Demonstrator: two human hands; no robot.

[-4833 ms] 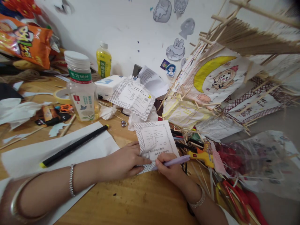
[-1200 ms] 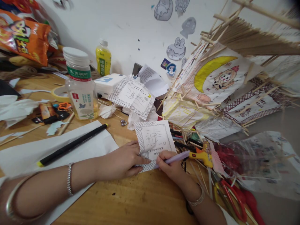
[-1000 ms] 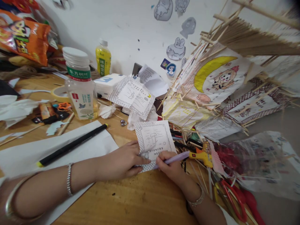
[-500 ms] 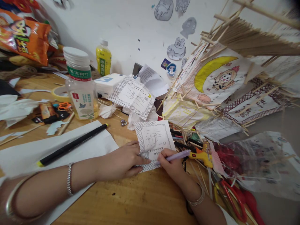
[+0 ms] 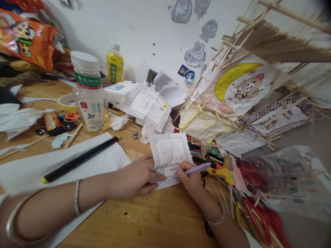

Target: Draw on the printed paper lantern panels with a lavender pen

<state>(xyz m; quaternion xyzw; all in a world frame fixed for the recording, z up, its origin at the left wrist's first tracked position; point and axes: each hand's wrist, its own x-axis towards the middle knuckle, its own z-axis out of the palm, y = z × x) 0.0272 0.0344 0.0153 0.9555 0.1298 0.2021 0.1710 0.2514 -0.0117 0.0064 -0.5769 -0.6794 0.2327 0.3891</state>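
A small sheet of paper (image 5: 169,146) with a crosshatched border, line drawings and handwriting lies on the wooden table. My left hand (image 5: 141,175) rests flat on its lower left corner, fingers stretched out. In my right hand (image 5: 189,177) is a light purple pen (image 5: 198,168), held in a writing grip with its tip at the paper's lower border. Behind it leans a similar drawn sheet (image 5: 147,106) with a yellow moon. Under my left forearm is a large white sheet (image 5: 103,155) with a black marker (image 5: 80,160) on it.
A clear tea bottle (image 5: 89,96) and a yellow drink bottle (image 5: 114,65) stand at the back left, near a tape roll (image 5: 66,102). On the right rises a stick frame with painted paper panels (image 5: 238,82). A yellow glue gun (image 5: 224,172) and red-handled scissors (image 5: 258,220) lie beside my right arm.
My right hand has shifted slightly up and to the right with the pen, whose tip has moved a little along the lower border. My left hand and the paper stay still.
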